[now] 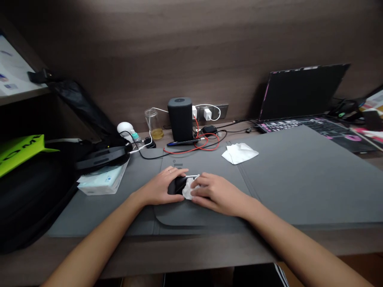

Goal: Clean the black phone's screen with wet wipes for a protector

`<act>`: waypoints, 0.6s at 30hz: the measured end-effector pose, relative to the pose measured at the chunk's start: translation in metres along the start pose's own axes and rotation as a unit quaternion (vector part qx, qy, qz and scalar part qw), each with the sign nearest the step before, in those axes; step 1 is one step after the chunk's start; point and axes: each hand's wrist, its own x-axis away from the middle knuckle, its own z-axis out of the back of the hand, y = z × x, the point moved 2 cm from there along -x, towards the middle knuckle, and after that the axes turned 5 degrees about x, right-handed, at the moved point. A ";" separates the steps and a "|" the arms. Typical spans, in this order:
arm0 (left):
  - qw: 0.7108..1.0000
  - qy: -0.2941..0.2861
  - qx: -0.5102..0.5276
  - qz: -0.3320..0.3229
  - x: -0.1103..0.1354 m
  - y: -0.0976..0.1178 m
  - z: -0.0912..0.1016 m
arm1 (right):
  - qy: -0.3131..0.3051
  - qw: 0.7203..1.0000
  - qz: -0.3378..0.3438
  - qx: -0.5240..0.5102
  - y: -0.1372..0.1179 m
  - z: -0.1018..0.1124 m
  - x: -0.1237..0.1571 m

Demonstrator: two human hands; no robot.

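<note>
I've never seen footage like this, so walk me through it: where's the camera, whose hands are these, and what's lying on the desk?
No machine here: one camera sits on a person's head, looking forward and down, so both arms are the wearer's own. The left hand steadies a flat black device, probably a phone, on a grey desk mat. The right hand presses a small white wipe onto it. Behind lie a crumpled tissue, a black speaker, a glass jar and an open laptop.

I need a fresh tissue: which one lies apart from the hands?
The flat tissue by the red cable; the crumpled tissue is under the right hand.
</note>
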 end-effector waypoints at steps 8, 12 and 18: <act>1.000 -0.001 -0.001 0.007 0.000 0.000 0.000 | -0.009 0.999 -0.034 0.020 0.010 0.001 0.001; 1.000 0.003 0.003 0.002 0.000 -0.001 0.000 | -0.008 0.998 -0.048 0.038 0.012 0.000 0.002; 1.000 0.003 0.000 0.001 0.000 0.000 -0.001 | -0.019 0.999 -0.025 0.022 0.011 -0.004 0.003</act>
